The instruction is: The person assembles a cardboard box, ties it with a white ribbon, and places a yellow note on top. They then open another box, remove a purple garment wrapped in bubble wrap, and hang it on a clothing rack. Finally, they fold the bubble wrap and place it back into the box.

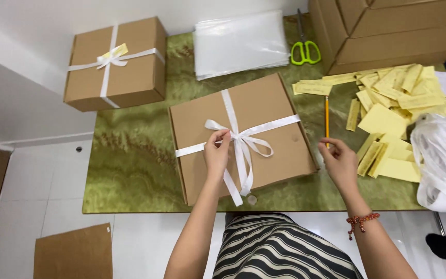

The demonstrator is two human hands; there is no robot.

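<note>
Desk (130, 155): green marbled top; it carries nearly everything I am working with.
Stacked cartons (388, 31): big brown cardboard boxes at the far right corner of the desk.
Flat box (202, 124): brown cardboard, lying in the middle of the desk right in front of me, crossed both ways by a white ribbon.
Second box (130, 77): smaller and taller, hanging over the far left corner of the desk, already tied with white ribbon and carrying a yellow slip under its bow.
White plastic bag (442, 160): crumpled at the right edge of the desk, just beside the paper slips.
Clear plastic sheets (238, 41): a stack beyond the flat box.
Yellow slips (388, 113): a loose heap of paper strips right of the flat box.
Cardboard piece (73, 253): lying on the white floor at lower left.
My left hand (217, 152): resting on the flat box, its grip pinching the ribbon just beside the bow.
My right hand (339, 160): off the box's right edge, its grip closed round the lower end of the pencil.
Bow (241, 139): white ribbon knot at the centre of the flat box, loops out to each side, tails trailing toward me.
Scissors (304, 49): green handles, between the plastic sheets and the cartons.
Pencil (327, 116): yellow, upright in my right hand, near the slips.
</note>
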